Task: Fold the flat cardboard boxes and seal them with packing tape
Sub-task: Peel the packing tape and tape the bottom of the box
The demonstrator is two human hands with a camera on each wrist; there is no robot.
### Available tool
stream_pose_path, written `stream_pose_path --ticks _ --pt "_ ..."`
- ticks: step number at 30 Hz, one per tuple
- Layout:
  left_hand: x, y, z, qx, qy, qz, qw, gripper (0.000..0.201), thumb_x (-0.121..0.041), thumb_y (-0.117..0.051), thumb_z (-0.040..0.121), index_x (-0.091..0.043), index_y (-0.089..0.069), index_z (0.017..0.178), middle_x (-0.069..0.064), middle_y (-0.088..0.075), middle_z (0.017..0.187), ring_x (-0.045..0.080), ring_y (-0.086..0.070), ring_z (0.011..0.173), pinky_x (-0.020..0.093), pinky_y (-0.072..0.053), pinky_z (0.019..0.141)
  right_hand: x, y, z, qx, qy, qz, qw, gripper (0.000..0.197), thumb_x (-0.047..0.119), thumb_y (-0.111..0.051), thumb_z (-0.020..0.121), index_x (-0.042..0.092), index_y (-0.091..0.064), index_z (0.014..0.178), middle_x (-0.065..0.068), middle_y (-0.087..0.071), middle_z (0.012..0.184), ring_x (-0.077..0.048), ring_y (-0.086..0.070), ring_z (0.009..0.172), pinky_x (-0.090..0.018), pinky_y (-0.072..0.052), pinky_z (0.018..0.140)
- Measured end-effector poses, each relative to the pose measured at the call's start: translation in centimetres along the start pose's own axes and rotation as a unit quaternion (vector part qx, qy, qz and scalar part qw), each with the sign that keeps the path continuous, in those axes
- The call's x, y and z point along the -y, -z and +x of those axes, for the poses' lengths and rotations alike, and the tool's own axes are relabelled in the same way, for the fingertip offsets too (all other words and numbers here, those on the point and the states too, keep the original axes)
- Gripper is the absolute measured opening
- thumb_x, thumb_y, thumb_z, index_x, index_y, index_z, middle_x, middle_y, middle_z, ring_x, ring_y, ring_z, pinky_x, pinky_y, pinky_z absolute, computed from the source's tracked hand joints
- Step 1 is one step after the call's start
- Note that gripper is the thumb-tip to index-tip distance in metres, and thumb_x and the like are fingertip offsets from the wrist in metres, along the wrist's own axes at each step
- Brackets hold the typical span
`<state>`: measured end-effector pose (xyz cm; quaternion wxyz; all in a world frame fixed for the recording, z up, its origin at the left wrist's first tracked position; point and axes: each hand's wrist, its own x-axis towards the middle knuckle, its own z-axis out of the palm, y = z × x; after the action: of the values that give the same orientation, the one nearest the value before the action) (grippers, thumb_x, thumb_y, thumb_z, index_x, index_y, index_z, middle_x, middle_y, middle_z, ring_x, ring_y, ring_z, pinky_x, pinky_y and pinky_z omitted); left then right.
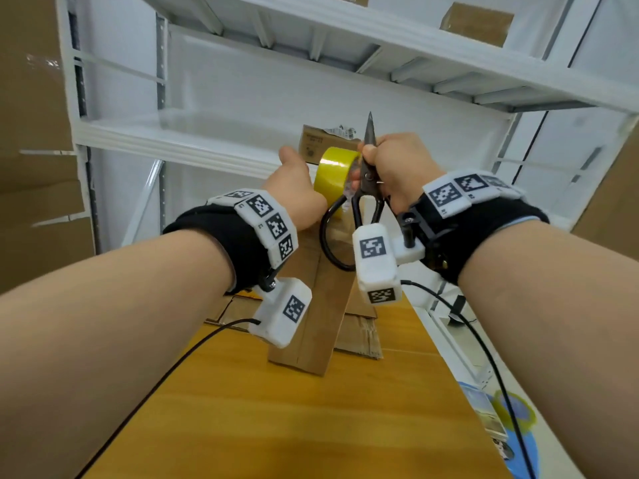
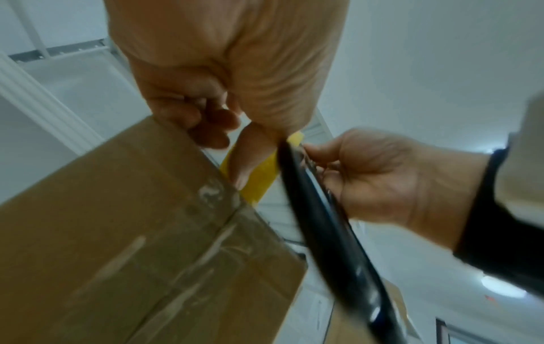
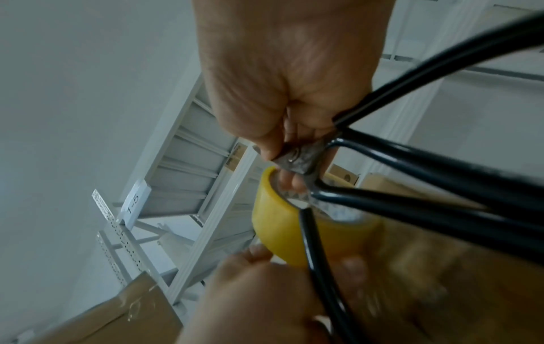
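Observation:
A brown cardboard box [image 1: 321, 305] stands on end on the wooden table [image 1: 276, 426], with clear tape along its seam [image 2: 206, 244]. My left hand [image 1: 297, 191] grips the box's top corner [image 2: 165, 144], and its thumb [image 2: 250, 153] lies against the yellow tape roll [image 1: 335, 171]. My right hand [image 1: 397, 167] holds black scissors [image 1: 368, 188] near their pivot [image 3: 297, 158], blades closed and pointing up. Fingers of that hand reach into the roll's core [image 3: 291, 183]. The roll [image 3: 279, 228] hangs just above the box's top edge, between both hands.
White metal shelving [image 1: 207, 140] rises behind the table, with a small printed carton [image 1: 313, 146] on it. Flat cardboard sheets [image 1: 359, 326] lie on the table behind the box. Large cardboard [image 1: 31, 167] stands at the left. Black cables [image 1: 166, 375] trail from both wrists.

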<state>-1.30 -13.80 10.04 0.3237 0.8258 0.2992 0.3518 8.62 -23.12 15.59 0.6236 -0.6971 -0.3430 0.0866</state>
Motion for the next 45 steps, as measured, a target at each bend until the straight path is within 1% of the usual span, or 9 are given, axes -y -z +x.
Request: stream_pose_path --ticks 5,9,12,17,20,25,33,38,45 --pt "-0.6 1.9 -0.7 0.079 0.048 -0.194 0.977 0.045 -0.011 -0.065 0.081 -0.014 -0.036 0.115 0.013 -0.061 0.091 0.025 -0.067 0.07 0.031 -0.053 0.056 -1.2 -0.3 -0.3 -0.032 0.037 0.025 0.999 0.019 0.003 -0.043 0.101 -0.004 -0.058 0.11 -0.014 -0.058 0.078 -0.021 -0.064 0.057 -0.036 -0.061 0.059" --pt "-1.0 2.6 -1.6 0.128 0.013 -0.158 0.979 0.046 -0.024 -0.081 0.074 -0.019 -0.05 0.107 0.01 -0.072 0.095 0.023 -0.071 0.089 0.039 -0.056 0.085 -1.2 0.0 -0.5 -0.044 0.052 0.041 0.997 0.016 0.003 -0.043 0.1 0.0 -0.058 0.105 -0.014 -0.059 0.071 -0.023 -0.061 0.057 -0.036 -0.057 0.059" --pt "-1.6 2.1 -2.2 0.131 -0.022 -0.115 0.985 0.029 -0.022 -0.08 0.077 -0.02 -0.06 0.097 0.003 -0.07 0.095 0.016 -0.068 0.085 0.031 -0.056 0.076 -1.4 -0.4 -1.0 -0.04 0.051 0.037 0.997 0.013 0.007 -0.048 0.099 0.007 -0.061 0.1 -0.013 -0.064 0.078 -0.024 -0.066 0.066 -0.045 -0.062 0.07" --pt "-0.7 1.3 -2.1 0.101 0.027 -0.11 0.989 0.032 -0.028 -0.079 0.07 -0.017 -0.068 0.099 0.005 -0.074 0.089 0.022 -0.071 0.086 0.041 -0.056 0.085 -1.3 -0.5 -1.6 -0.033 0.094 -0.201 0.974 0.027 0.032 -0.055 0.096 0.019 -0.061 0.119 -0.007 -0.066 0.115 -0.026 -0.064 0.105 -0.045 -0.052 0.095" --pt "-0.7 1.4 -2.2 0.09 0.027 -0.112 0.989 0.023 -0.025 -0.075 0.078 -0.017 -0.069 0.099 0.004 -0.074 0.09 0.019 -0.069 0.089 0.037 -0.053 0.088 -0.7 0.4 -2.4 -0.078 0.113 -0.34 0.93 0.031 0.032 -0.053 0.096 0.008 -0.056 0.116 -0.011 -0.063 0.11 -0.03 -0.061 0.102 -0.035 -0.047 0.079" --pt "-0.8 0.7 -2.1 0.076 0.023 -0.119 0.99 0.019 -0.022 -0.074 0.082 -0.013 -0.069 0.098 0.006 -0.072 0.094 0.021 -0.067 0.09 0.037 -0.052 0.088 0.0 0.7 -4.2 0.032 0.03 -0.386 0.921 0.015 0.016 -0.052 0.083 0.006 -0.058 0.074 -0.01 -0.066 0.073 -0.026 -0.065 0.062 -0.038 -0.058 0.064" --pt "-1.1 0.3 -2.0 0.069 0.051 -0.13 0.988 0.026 -0.019 -0.076 0.078 -0.011 -0.067 0.101 0.008 -0.071 0.095 0.024 -0.067 0.089 0.042 -0.054 0.088 1.7 -0.1 -5.3 0.167 -0.017 -0.54 0.825 0.032 0.039 -0.071 0.087 0.009 -0.061 0.091 -0.01 -0.07 0.102 -0.027 -0.069 0.101 -0.044 -0.054 0.096" --pt "-1.3 0.7 -1.7 0.084 0.06 -0.167 0.98 0.033 -0.033 -0.076 0.07 -0.012 -0.07 0.096 0.008 -0.073 0.091 0.027 -0.069 0.093 0.046 -0.055 0.089 0.1 -1.0 -5.0 0.136 -0.008 -0.537 0.832 0.033 0.032 -0.073 0.086 0.006 -0.065 0.105 -0.011 -0.071 0.108 -0.027 -0.069 0.101 -0.041 -0.056 0.094" --pt "-0.9 1.3 -0.7 0.112 0.069 -0.233 0.964 0.013 -0.024 -0.053 0.099 -0.013 -0.059 0.098 0.003 -0.067 0.071 0.014 -0.064 0.071 0.039 -0.058 0.083 -1.9 1.0 -2.1 -0.023 -0.002 -0.35 0.937 0.028 0.004 -0.063 0.083 0.006 -0.047 0.106 -0.01 -0.057 0.094 -0.027 -0.063 0.087 -0.04 -0.058 0.075"
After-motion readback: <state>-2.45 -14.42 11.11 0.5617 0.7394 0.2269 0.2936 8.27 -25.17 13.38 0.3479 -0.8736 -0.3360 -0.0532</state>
